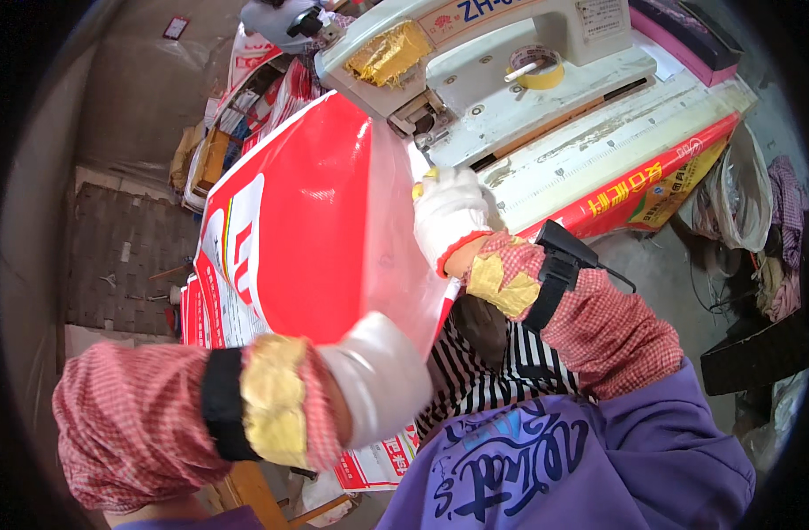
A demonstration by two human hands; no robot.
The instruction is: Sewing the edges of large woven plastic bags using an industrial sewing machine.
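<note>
Left hand (pixel 378 380) by red sack (pixel 321 230); contents unclear

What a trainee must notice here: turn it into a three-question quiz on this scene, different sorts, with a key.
1. Which hand is nearer the pale machine?
2. True or false: the yellow tape roll sits on the machine's base.
3. Fill in the blank: the large sack in front of the person is white and ____.

Key:
1. The right hand, in its white glove.
2. True.
3. Red.
</note>
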